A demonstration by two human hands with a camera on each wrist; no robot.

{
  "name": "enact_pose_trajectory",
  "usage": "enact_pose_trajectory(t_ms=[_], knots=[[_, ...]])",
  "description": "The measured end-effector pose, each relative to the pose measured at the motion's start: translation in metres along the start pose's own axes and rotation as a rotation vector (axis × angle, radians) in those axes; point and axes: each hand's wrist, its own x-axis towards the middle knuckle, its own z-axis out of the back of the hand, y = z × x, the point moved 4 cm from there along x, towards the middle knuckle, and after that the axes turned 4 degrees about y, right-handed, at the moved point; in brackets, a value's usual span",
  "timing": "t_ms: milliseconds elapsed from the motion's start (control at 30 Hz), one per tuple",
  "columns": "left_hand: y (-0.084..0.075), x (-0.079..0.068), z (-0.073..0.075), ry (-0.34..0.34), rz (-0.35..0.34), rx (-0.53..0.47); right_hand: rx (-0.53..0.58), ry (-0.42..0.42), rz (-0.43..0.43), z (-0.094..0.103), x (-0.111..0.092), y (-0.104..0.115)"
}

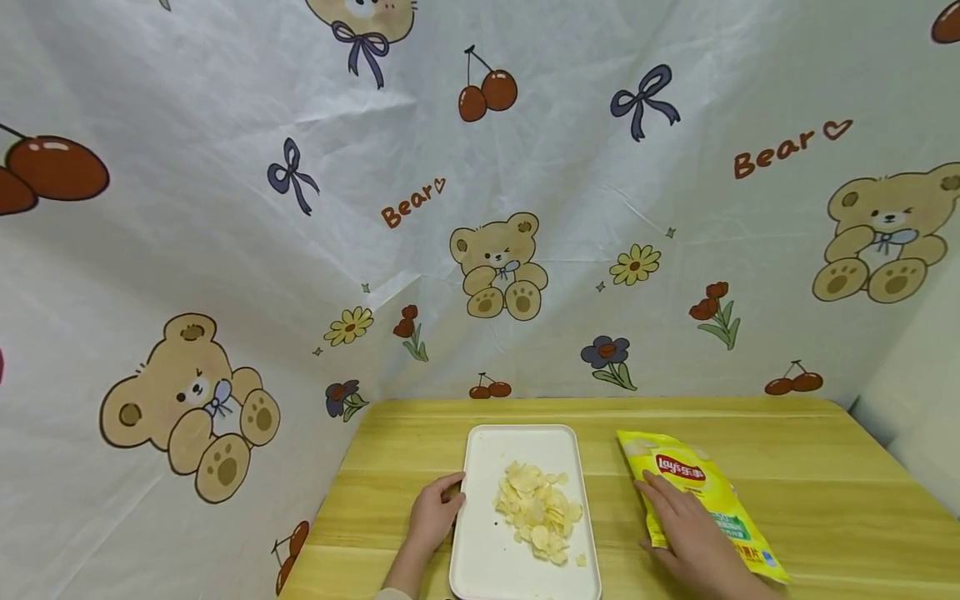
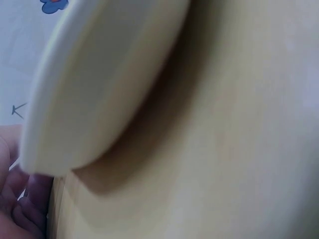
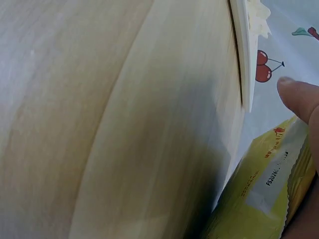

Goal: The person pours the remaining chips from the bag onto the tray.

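A white rectangular tray lies on the wooden table with a heap of potato chips on its right half. My left hand holds the tray's left edge, forefinger and thumb at the rim. Its curled fingers show beside the tray's side wall in the left wrist view. To the right of the tray lies a yellow Lay's chip bag. My right hand rests on the bag with fingers extended over its front. The right wrist view catches one straight finger above the bag's crimped end.
The wooden table reaches back to a white cloth backdrop printed with bears, cherries, bows and flowers. More cloth hangs at the left side. A small chip piece lies apart from the heap near the tray's right rim.
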Motion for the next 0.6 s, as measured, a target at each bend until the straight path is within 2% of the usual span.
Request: enact_pose_trajectory(t_ms=[300, 600], knots=[[0.001, 0.000, -0.001, 0.026, 0.021, -0.049, 0.014, 0.088, -0.028, -0.007, -0.001, -0.003], [0.004, 0.001, -0.001, -0.003, -0.003, -0.007, 0.053, 0.179, -0.042, -0.015, -0.003, -0.008]])
